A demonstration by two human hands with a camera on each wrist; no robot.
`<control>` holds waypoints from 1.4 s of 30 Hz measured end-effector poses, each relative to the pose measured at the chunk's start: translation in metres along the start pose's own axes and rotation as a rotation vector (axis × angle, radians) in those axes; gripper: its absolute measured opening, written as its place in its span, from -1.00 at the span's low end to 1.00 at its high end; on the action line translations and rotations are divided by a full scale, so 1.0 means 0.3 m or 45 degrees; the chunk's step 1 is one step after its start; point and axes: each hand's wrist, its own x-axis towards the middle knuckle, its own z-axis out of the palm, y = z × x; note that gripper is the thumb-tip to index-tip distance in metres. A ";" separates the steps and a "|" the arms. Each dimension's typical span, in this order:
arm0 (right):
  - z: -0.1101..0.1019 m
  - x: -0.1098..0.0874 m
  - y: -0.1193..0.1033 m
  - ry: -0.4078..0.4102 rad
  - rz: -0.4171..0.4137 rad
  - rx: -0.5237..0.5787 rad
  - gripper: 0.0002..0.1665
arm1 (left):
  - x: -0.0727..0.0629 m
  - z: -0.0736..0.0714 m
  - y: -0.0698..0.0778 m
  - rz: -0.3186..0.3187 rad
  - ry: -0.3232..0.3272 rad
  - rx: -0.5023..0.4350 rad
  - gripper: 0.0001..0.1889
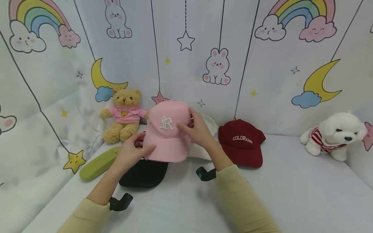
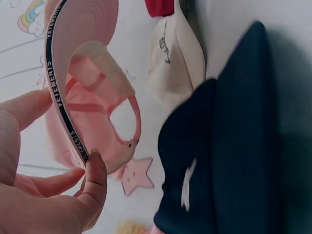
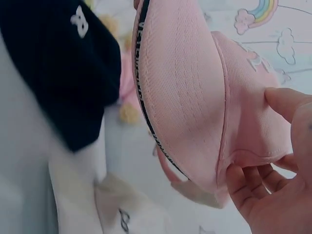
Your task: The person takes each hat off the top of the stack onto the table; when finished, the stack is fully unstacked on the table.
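A pink baseball cap [image 1: 167,129] with a white embroidered R is held up above the table, its brim towards me. My left hand [image 1: 131,153] pinches the brim's left edge between thumb and fingers; the left wrist view shows the dark lettered trim [image 2: 61,97] along the brim. On the other side, my right hand [image 1: 199,129] grips the crown, thumb in front and fingers behind. Below and behind the pink cap lie a black cap [image 1: 144,174] and a cream cap [image 1: 201,152], both partly hidden. The black cap appears dark navy in the wrist views.
A dark red COLORADO cap [image 1: 243,142] lies right of the cream one. At the back left sits a teddy bear [image 1: 125,113] beside a green elongated case [image 1: 97,164]. A white plush dog [image 1: 332,136] stands far right. Printed cloth [image 1: 175,81] hangs behind the white table [image 1: 291,194].
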 end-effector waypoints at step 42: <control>-0.609 -0.218 0.122 0.199 0.181 -0.322 -0.09 | 0.187 0.587 0.277 0.295 -0.129 -0.457 -0.34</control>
